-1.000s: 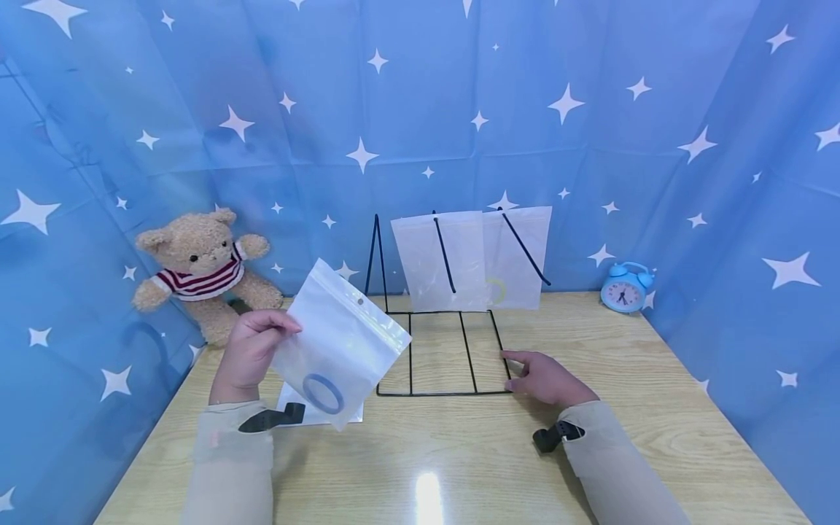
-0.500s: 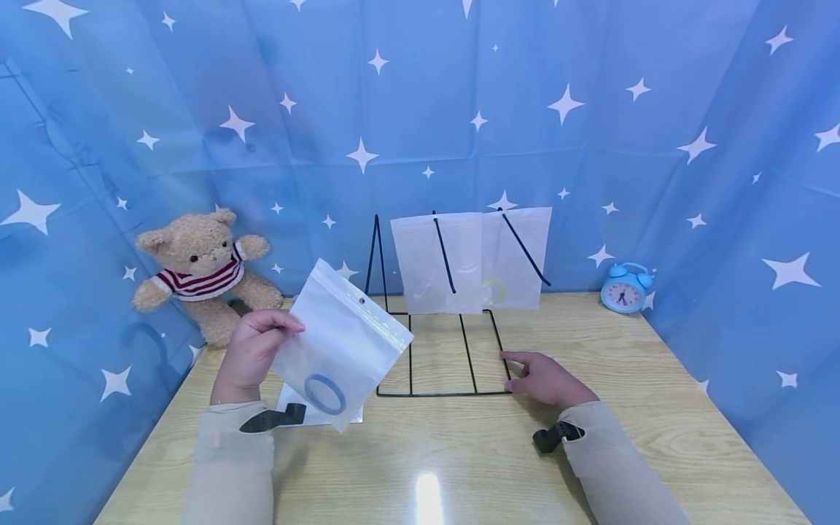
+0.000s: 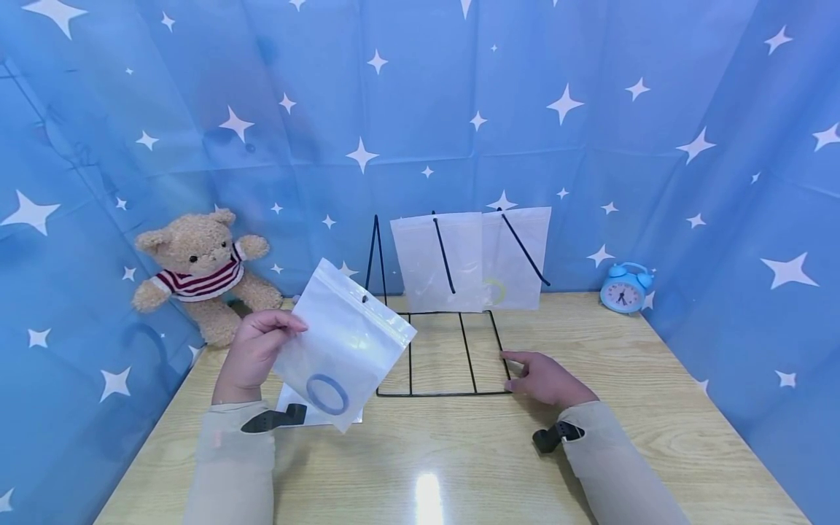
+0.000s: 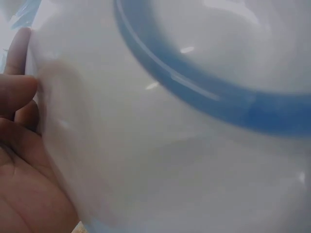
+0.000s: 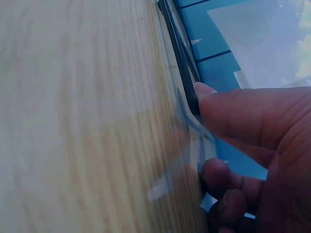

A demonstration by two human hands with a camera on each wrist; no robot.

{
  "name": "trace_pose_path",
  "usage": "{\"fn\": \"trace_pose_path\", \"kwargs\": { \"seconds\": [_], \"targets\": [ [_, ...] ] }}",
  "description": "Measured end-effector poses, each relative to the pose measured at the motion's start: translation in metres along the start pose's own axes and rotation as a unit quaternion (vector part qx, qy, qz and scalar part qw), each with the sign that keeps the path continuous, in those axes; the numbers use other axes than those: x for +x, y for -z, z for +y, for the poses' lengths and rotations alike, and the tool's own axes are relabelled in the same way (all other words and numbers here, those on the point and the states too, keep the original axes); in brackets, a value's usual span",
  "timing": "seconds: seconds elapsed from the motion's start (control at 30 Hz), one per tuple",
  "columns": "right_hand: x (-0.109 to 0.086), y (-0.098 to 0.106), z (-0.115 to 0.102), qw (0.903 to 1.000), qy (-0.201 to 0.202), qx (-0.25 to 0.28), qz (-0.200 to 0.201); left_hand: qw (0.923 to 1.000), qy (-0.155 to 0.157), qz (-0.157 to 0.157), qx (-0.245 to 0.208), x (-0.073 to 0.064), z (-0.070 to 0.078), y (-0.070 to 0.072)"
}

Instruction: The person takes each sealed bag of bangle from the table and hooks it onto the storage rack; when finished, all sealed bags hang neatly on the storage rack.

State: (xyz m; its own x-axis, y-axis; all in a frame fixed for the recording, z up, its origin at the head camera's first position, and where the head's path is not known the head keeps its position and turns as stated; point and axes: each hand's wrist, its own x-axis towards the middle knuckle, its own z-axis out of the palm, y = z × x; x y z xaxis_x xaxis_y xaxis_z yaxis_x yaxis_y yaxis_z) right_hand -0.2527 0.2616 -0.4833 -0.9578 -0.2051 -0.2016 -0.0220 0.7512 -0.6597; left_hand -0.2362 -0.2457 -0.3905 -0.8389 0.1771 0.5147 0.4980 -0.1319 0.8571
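Observation:
My left hand [image 3: 256, 354] pinches the edge of a white zip bag [image 3: 354, 343], tilted in the air at the left of a black wire rack [image 3: 436, 395]. A blue ring [image 4: 194, 99] shows inside the bag. At the bag's hang hole is a dark spot, seemingly the tip of the rack's left prong [image 3: 371, 251]; the rest of that prong's tip is hidden. My right hand [image 3: 547, 378] holds the rack's front right corner, thumb and finger on the wire. Two more zip bags, the middle one [image 3: 416, 266] and the right one [image 3: 534, 237], hang on the other prongs.
Under the lifted bag, another white bag [image 3: 291, 397] lies on the wooden table [image 3: 485, 467], partly covered. A teddy bear [image 3: 203, 270] leans at the back left. A blue alarm clock [image 3: 623, 292] stands at the back right, before a starry curtain [image 3: 420, 87].
The bag in my left hand has shifted slightly right, and its hang hole has turned dark. The middle hanging bag swayed a little. My right hand has stayed put.

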Motion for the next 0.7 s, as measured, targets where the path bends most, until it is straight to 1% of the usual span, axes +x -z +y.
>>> {"fn": "trace_pose_path", "kwargs": {
  "seconds": [0.27, 0.47, 0.7],
  "targets": [
    [0.001, -0.001, 0.002, 1.0000, 0.002, -0.001, -0.001, 0.9994, 0.020, 0.012, 0.027, 0.001, -0.004, 0.000],
    [0.001, -0.001, 0.002, 1.0000, 0.003, -0.001, -0.002, 0.9996, 0.013, 0.010, 0.023, 0.002, -0.010, -0.001],
    [0.000, 0.000, 0.000, 0.9999, 0.009, -0.003, -0.003, 0.9999, 0.008, 0.005, 0.008, 0.003, -0.012, -0.004]
  ]
}}
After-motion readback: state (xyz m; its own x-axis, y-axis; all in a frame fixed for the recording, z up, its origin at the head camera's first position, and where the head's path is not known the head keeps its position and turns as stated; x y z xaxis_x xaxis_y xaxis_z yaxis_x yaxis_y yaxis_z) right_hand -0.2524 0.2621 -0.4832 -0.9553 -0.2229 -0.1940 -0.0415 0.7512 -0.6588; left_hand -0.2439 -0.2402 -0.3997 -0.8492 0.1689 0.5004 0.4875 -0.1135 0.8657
